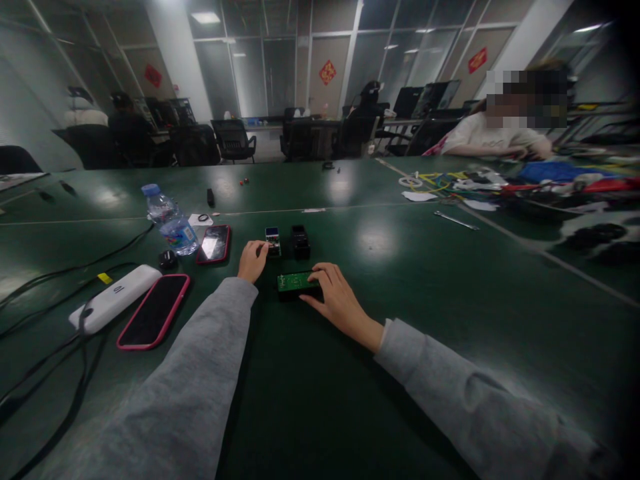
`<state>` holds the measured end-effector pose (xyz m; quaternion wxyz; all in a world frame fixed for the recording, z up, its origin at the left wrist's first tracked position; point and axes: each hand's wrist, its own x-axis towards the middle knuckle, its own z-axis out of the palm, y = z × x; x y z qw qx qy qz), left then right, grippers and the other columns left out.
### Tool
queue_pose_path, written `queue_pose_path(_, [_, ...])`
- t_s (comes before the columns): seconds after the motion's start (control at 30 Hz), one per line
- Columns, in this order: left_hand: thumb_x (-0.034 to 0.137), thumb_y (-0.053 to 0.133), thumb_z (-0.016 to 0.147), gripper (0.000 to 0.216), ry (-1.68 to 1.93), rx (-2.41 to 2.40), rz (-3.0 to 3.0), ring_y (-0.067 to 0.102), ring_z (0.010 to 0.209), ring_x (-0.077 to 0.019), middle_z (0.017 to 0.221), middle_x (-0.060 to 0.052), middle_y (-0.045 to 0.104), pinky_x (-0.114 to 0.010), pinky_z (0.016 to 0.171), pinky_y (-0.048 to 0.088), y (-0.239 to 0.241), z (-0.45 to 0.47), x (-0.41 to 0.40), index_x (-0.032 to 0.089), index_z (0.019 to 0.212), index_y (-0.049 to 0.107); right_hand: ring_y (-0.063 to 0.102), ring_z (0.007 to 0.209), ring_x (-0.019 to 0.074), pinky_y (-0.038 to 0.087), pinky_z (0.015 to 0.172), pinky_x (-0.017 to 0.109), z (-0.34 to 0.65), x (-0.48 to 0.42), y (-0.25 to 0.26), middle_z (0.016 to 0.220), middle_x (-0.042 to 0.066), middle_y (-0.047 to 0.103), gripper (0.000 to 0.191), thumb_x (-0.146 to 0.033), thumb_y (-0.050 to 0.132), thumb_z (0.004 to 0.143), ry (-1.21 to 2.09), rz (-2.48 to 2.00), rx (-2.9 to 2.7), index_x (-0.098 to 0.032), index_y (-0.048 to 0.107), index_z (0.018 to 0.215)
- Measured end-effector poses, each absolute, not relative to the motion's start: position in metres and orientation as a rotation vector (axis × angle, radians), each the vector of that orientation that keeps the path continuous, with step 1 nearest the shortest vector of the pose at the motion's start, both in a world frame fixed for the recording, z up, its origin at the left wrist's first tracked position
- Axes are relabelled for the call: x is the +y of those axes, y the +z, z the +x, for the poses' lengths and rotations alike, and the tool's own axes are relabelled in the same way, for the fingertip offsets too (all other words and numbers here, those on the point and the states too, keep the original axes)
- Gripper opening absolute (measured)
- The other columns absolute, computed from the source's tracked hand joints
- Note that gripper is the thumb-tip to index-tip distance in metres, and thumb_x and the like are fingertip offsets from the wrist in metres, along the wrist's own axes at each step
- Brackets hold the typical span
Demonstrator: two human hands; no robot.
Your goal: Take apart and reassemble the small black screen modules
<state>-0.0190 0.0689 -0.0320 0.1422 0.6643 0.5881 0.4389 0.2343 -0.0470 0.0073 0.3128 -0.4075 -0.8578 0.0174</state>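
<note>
A green circuit board (293,282) lies in a shallow black case on the table. My right hand (337,297) grips its right end, fingers over the top and thumb along the near side. My left hand (253,261) is closed at the left edge of a small electronic module (272,233) with a little screen on top; its fingertips partly cover the lower part. Just right of that module stands a small black plastic housing (300,240), touched by neither hand.
To the left are a pink-cased phone (154,312), a white power bank (117,299), black cables, a red-edged phone (215,244) and a water bottle (173,220). A wrench (456,221) and a heap of wires (450,180) lie right. A person (495,133) sits across the table.
</note>
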Motion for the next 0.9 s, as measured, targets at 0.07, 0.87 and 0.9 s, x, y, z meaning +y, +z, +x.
queue_pose_path(0.07, [0.033, 0.047, 0.094, 0.025, 1.265, 1.701, 1.916, 0.056, 0.099, -0.0205, 0.101, -0.007, 0.06, -0.038, 0.093, 0.044, -0.032, -0.019, 0.069, 0.019, 0.096, 0.067, 0.048, 0.112, 0.0275, 0.053, 0.088, 0.042, 0.234, -0.047, 0.007, 0.121, 0.012, 0.046, 0.038, -0.03, 0.073, 0.082, 0.072, -1.079, -2.253, -0.016, 0.05, 0.109])
queue_pose_path(0.87, [0.032, 0.047, 0.094, 0.024, 1.251, 1.7, 1.884, 0.057, 0.099, -0.0198, 0.103, -0.007, 0.06, -0.037, 0.093, 0.046, -0.027, -0.016, 0.064, 0.02, 0.097, 0.067, 0.055, 0.101, 0.0226, 0.049, 0.088, 0.039, 0.25, -0.01, -0.001, 0.11, 0.009, 0.055, 0.034, -0.045, 0.038, 0.1, 0.359, -1.108, -1.811, -0.02, 0.054, 0.116])
queue_pose_path(0.9, [0.032, 0.047, 0.094, 0.024, 1.249, 1.699, 1.879, 0.057, 0.099, -0.0198, 0.103, -0.007, 0.06, -0.037, 0.093, 0.046, -0.026, -0.016, 0.062, 0.02, 0.097, 0.067, 0.055, 0.102, 0.0227, 0.049, 0.088, 0.04, 0.252, 0.0, -0.003, 0.11, 0.009, 0.055, 0.035, -0.046, 0.039, 0.099, 0.362, -1.112, -1.782, -0.021, 0.055, 0.117])
